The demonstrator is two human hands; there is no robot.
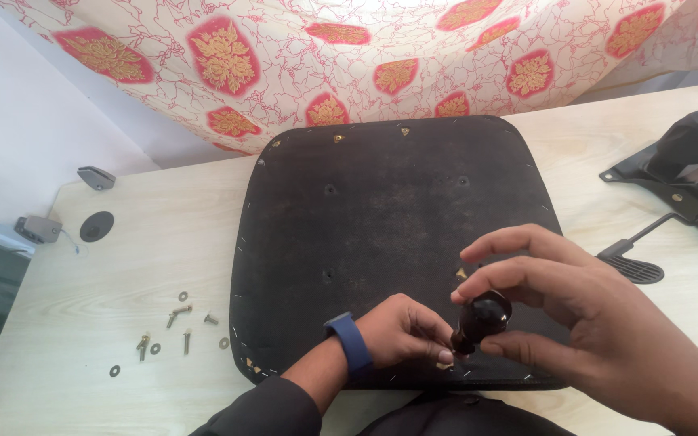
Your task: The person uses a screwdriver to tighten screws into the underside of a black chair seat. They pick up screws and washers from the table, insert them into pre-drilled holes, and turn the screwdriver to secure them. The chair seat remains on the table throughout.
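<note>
A black chair seat (389,210) lies upside down on the light wooden table (147,250), its underside dotted with screw holes. Over its near edge both hands hold a small black rounded knob (482,316). My right hand (583,323) wraps fingers around the knob's top and side. My left hand (401,331), with a blue band on the wrist, pinches the knob's lower end between fingertips.
Several loose screws and washers (173,329) lie on the table at the left. A black metal chair mechanism with a lever (680,182) rests at the right. A patterned red and cream cloth (365,56) hangs behind the table. A round cable hole (96,226) sits at the far left.
</note>
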